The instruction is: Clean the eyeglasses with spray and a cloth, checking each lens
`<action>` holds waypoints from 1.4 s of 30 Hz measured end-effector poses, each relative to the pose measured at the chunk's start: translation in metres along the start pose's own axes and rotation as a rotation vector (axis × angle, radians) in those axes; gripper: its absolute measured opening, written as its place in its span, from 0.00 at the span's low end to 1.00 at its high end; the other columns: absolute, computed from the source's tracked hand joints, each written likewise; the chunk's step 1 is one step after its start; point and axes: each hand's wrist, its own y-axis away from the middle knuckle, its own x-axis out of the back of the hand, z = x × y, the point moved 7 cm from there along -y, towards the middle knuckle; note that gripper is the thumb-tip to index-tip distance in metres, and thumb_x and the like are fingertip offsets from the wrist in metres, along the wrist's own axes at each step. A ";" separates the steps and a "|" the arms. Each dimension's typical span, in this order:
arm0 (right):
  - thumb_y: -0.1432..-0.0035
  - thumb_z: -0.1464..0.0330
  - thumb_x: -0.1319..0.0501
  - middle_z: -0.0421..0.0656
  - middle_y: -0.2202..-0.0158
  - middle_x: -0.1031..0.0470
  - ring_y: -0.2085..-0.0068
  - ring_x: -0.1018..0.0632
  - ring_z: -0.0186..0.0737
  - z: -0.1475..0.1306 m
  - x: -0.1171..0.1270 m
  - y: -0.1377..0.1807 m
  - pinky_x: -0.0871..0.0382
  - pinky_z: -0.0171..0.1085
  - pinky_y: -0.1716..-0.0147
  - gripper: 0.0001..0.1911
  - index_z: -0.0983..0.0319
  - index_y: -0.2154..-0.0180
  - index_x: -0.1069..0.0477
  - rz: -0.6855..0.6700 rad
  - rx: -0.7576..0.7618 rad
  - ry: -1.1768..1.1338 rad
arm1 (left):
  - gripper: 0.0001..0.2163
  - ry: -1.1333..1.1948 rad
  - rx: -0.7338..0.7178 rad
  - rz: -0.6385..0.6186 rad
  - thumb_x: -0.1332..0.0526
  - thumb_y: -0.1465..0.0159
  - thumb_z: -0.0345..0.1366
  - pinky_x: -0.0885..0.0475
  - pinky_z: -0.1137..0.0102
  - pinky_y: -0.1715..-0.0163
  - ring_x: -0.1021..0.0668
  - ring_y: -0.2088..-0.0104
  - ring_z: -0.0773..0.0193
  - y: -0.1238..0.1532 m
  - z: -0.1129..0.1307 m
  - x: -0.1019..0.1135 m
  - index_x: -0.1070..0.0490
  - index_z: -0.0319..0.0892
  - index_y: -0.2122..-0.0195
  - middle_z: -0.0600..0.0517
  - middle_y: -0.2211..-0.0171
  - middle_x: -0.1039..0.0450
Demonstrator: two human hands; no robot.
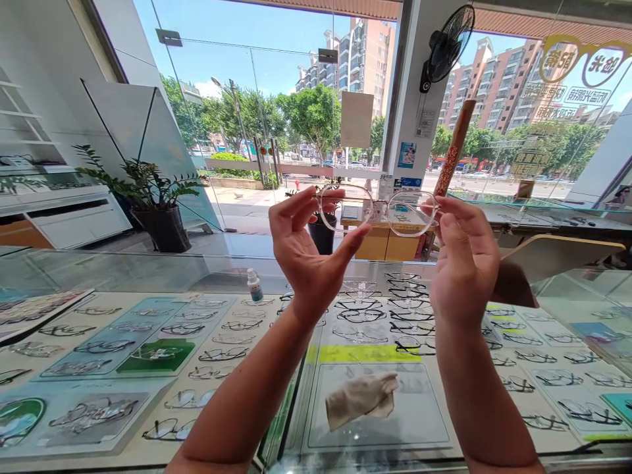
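Note:
Both my hands hold up a pair of clear-framed eyeglasses [413, 234] above the glass counter, lenses toward the window. My left hand [311, 253] is at the left lens, its fingers behind the rim and its thumb stretched out below. My right hand [464, 263] pinches the right end of the frame near the hinge, thumb against fingers. Under them on the counter lies a crumpled beige cloth [363, 398]. A small white bottle [254, 286] with a blue label stands on the glass, left of my left wrist.
Rows of eyeglasses [224, 354] fill the glass display case on both sides. A tilted board [553, 260] stands at the right. Beyond the counter are a potted plant [160, 224], a wall fan [449, 46] and glass doors onto a street.

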 end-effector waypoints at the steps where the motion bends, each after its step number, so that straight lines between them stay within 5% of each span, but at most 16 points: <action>1: 0.31 0.61 0.38 0.44 0.49 0.18 0.44 0.18 0.47 0.003 0.001 -0.002 0.27 0.54 0.37 0.11 0.53 0.52 0.21 -0.009 -0.020 -0.017 | 0.33 -0.001 -0.004 0.001 0.25 0.40 0.54 0.24 0.53 0.47 0.17 0.47 0.51 0.000 0.000 0.000 0.37 0.50 0.41 0.47 0.50 0.21; 11: 0.35 0.58 0.35 0.41 0.55 0.16 0.49 0.15 0.45 0.023 0.001 -0.011 0.22 0.50 0.44 0.09 0.54 0.57 0.22 -0.118 -0.278 -0.326 | 0.32 0.032 -0.038 -0.008 0.23 0.42 0.52 0.23 0.53 0.47 0.16 0.50 0.53 0.004 0.006 -0.003 0.34 0.50 0.43 0.48 0.51 0.22; 28: 0.34 0.57 0.34 0.39 0.54 0.14 0.46 0.14 0.47 0.035 -0.005 -0.008 0.20 0.52 0.45 0.10 0.54 0.56 0.22 -0.162 -0.385 -0.388 | 0.32 0.015 -0.022 -0.022 0.22 0.44 0.47 0.24 0.54 0.46 0.17 0.51 0.54 0.007 0.001 -0.003 0.35 0.50 0.43 0.49 0.51 0.23; 37: 0.37 0.54 0.31 0.44 0.54 0.13 0.46 0.15 0.47 0.059 -0.014 -0.003 0.19 0.51 0.42 0.15 0.57 0.58 0.22 -0.156 -0.634 -0.481 | 0.32 -0.116 0.050 0.028 0.19 0.48 0.45 0.24 0.57 0.52 0.17 0.54 0.56 0.012 0.000 0.000 0.32 0.47 0.46 0.49 0.54 0.20; 42: 0.37 0.53 0.31 0.46 0.52 0.14 0.44 0.16 0.48 0.062 -0.017 -0.003 0.18 0.50 0.42 0.16 0.57 0.57 0.22 -0.201 -0.639 -0.496 | 0.31 -0.119 0.112 0.049 0.19 0.47 0.43 0.24 0.58 0.52 0.17 0.54 0.56 0.012 -0.001 0.000 0.32 0.46 0.47 0.49 0.54 0.19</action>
